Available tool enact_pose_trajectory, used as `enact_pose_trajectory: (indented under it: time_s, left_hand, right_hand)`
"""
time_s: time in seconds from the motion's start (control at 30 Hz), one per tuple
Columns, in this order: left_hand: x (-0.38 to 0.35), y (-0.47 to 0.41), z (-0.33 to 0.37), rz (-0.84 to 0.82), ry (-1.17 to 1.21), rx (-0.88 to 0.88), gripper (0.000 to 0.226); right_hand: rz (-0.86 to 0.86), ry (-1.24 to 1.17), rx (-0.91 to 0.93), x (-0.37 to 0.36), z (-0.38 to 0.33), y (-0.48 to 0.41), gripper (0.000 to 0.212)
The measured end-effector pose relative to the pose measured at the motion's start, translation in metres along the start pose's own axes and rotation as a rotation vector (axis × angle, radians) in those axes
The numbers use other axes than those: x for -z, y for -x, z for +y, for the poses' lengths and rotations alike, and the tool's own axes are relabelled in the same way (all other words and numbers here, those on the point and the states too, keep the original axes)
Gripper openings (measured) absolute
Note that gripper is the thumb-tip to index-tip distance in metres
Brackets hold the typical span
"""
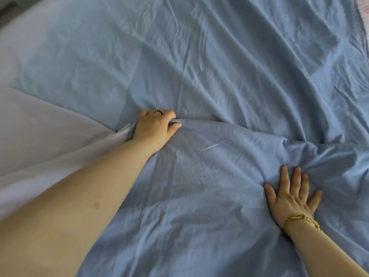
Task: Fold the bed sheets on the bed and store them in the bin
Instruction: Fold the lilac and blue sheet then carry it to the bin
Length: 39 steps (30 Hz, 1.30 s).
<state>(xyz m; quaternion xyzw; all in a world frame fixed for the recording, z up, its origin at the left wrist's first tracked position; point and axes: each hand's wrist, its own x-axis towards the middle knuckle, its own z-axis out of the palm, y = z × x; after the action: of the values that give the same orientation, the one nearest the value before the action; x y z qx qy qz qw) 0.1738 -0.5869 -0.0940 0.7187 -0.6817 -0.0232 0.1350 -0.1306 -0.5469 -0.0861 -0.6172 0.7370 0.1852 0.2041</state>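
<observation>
Early folding here: the left hand [154, 129] is pinching a ridge of the blue sheet [229, 76] lying rumpled under and beyond the fingers, the right hand [291, 198] is pressing it with fingers spread, and next it's probably needing that ridge drawn across.

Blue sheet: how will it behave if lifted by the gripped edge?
Likely floppy: the sheet bunches into ridges at the left hand. Probably thin and light, given its fine creases. May slide if pulled; the flat right hand seems to pin it.

Pink cloth [365, 13] — far right corner
</observation>
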Motion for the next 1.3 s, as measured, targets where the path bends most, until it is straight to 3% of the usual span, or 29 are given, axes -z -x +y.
enact_pose_trajectory:
  time_s: [0.13,0.37,0.47,0.57,0.63,0.73,0.83,1.0,1.17,1.3]
  left_hand:
    - [0.02,0.044,-0.022,0.037,-0.099,0.004,0.046]
    - [0.117,0.131,-0.101,-0.432,-0.087,0.502,0.038]
    - [0.145,0.165,-0.136,-0.477,-0.05,0.574,0.035]
    - [0.152,0.18,-0.158,-0.525,-0.054,0.595,0.032]
    - [0.153,0.177,-0.164,-0.474,-0.102,0.555,0.029]
    - [0.148,0.16,-0.18,-0.195,-0.245,0.317,0.026]
    - [0.147,0.136,-0.228,-0.069,-0.205,0.011,0.03]
    - [0.138,0.106,-0.291,-0.164,-0.096,-0.067,0.046]
    - [0.124,0.054,-0.33,-0.31,-0.13,0.019,0.064]
    - [0.113,0.039,-0.335,-0.383,-0.219,0.016,0.052]
  right_hand:
    - [0.017,-0.033,0.017,-0.003,0.002,0.002,0.063]
    - [-0.008,0.053,0.016,0.016,-0.003,0.023,0.061]
    - [0.032,0.118,0.002,0.03,-0.021,0.047,0.058]
    - [0.117,0.047,0.132,0.024,-0.077,0.092,0.061]
    - [0.153,-0.045,0.265,0.008,-0.134,0.123,0.062]
    - [0.139,-0.223,0.348,-0.026,-0.226,0.159,0.059]
    - [0.171,-0.409,0.195,-0.062,-0.307,0.17,0.055]
    - [0.334,-0.324,0.06,-0.103,-0.335,0.163,0.06]
    - [0.325,-0.246,0.026,-0.107,-0.339,0.158,0.057]
    - [0.34,-0.22,0.021,-0.111,-0.34,0.155,0.063]
